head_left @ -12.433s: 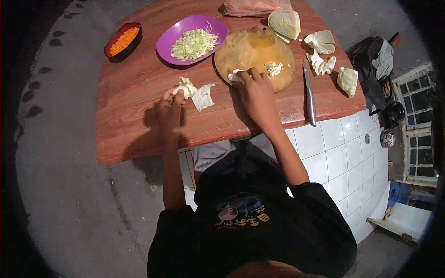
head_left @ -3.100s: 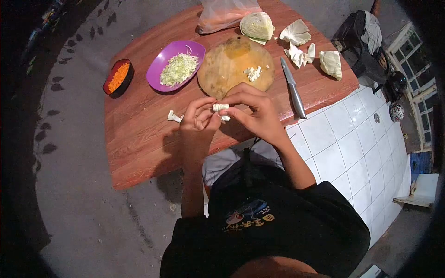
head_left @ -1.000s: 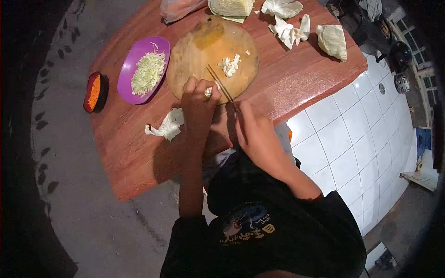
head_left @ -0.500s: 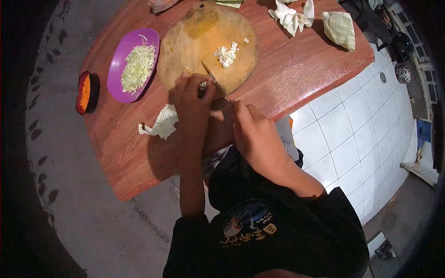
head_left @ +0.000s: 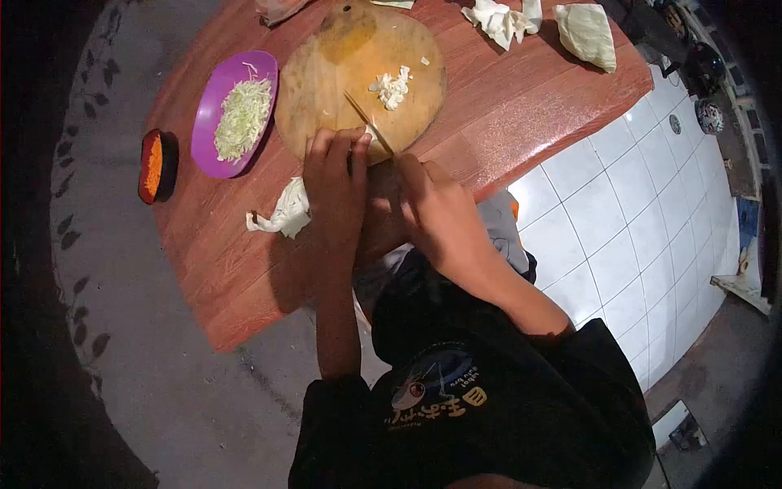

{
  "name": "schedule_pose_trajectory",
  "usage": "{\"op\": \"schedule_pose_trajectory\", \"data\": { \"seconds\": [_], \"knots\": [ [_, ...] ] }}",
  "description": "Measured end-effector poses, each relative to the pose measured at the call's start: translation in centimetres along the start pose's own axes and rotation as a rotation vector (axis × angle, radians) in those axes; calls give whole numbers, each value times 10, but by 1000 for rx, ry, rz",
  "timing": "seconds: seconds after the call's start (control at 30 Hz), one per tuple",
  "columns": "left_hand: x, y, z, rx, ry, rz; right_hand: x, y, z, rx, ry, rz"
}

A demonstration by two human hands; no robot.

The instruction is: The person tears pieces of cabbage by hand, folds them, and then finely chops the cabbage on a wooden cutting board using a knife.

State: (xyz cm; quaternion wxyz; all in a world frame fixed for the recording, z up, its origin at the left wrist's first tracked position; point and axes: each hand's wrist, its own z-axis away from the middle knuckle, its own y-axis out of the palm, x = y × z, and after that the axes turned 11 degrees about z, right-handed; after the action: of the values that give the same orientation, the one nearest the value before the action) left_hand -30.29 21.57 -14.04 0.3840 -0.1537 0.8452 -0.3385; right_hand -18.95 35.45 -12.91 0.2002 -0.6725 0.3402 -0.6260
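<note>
A round wooden board [head_left: 309,73] lies on the reddish wooden table, with a small heap of chopped white pieces [head_left: 392,88] on its right part. At the board's near edge, my left hand [head_left: 336,167] has its fingers bent over a small pale piece [head_left: 371,132]. My right hand [head_left: 436,208] is closed round a knife [head_left: 371,122], whose blade slants up and left over the board, just right of my left fingertips. The knife's handle is hidden in the hand. Left of the board stands a purple dish [head_left: 207,122] holding shredded pale green cabbage [head_left: 243,121].
A dark bowl with orange shreds [head_left: 153,167] sits at the table's left edge. Cabbage leaves [head_left: 289,210] lie beside my left hand. Torn leaves [head_left: 498,20] and a cabbage chunk [head_left: 586,37] lie at the far right. White floor tiles show beyond the table [head_left: 521,122].
My left fingers have drawn closer together on the board. The knife blade and my right hand have shifted slightly up and left, while the whole view has moved a little.
</note>
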Motion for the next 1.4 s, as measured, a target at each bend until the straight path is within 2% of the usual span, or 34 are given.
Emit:
{"op": "schedule_pose_trajectory", "data": {
  "seconds": [0.1,0.17,0.4,0.47,0.6,0.67,0.87,1.1,1.3,1.4],
  "knots": [
    [-1,2,0,7,-72,5,1,-4,3,-29,-18,-8],
    [4,6,0,-52,5,-9,-1,0,5,-24,-43,-2],
    [1,11,3,-69,-30,-27,3,0,5,25,-18,-30],
    [2,12,4,-113,49,-42,7,2,4,14,7,-44],
    [-1,3,6,-72,39,-57,20,2,-6,27,72,33],
    [-4,-3,5,11,2,-29,14,6,-8,-40,1,-46],
    [1,4,2,-48,-98,103,8,-2,1,-31,29,-39],
    [4,8,4,-112,17,37,8,8,8,-70,-26,-26],
    [4,8,8,-112,17,19,20,8,-1,-27,55,-85],
    [7,5,8,-104,88,19,21,8,-7,-3,102,-79]
  ]
}}
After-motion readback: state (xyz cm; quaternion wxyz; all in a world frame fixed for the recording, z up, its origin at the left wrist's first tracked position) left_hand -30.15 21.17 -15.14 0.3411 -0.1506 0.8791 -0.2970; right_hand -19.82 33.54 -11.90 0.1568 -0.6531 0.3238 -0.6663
